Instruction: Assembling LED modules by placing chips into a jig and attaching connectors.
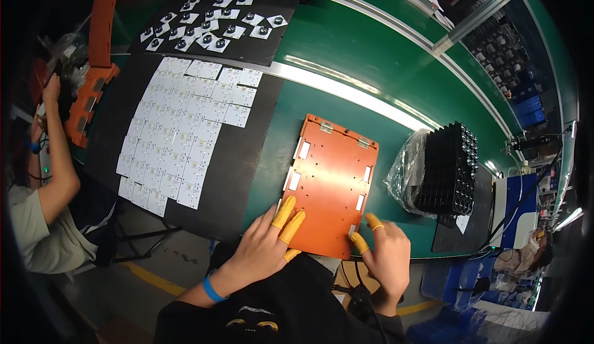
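Looks like a workshop, with a long green work table (270, 143), rows of white circuit boards (170, 127) and stacked black trays (447, 174).

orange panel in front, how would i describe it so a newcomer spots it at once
Find the green tabletop right of the black mat bearing rows of white boards. On it lies a flat orange panel, with two metal fittings along its far edge. Unlike the orange fixture at far left, beside another person's arm, it sits between the wearer's left hand and right hand.

Passage runs between orange fixture (334, 189) and obstructing plastic bag (405, 174).
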Motion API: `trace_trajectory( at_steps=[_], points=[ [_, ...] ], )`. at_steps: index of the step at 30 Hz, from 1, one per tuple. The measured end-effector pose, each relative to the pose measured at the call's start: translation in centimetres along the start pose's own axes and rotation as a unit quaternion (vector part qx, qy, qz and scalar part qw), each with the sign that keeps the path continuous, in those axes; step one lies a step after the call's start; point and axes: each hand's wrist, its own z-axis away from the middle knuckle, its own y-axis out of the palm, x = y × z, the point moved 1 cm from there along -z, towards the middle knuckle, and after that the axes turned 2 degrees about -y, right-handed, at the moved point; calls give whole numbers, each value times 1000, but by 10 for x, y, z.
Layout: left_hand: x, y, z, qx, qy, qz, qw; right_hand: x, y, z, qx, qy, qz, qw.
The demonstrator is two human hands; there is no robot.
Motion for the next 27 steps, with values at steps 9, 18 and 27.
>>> trace_trajectory(
  at_steps=[9,18,27],
  points=[
    [12,12,5,-51,47,9,998,44,44,-13,164,-135,43,976],
    [26,29,18,-119,44,119,985,55,50,-1,120,-183,62,974],
    [18,27,17,-147,-18,177,973,68,41,6,116,-164,164,966]
  ],
)
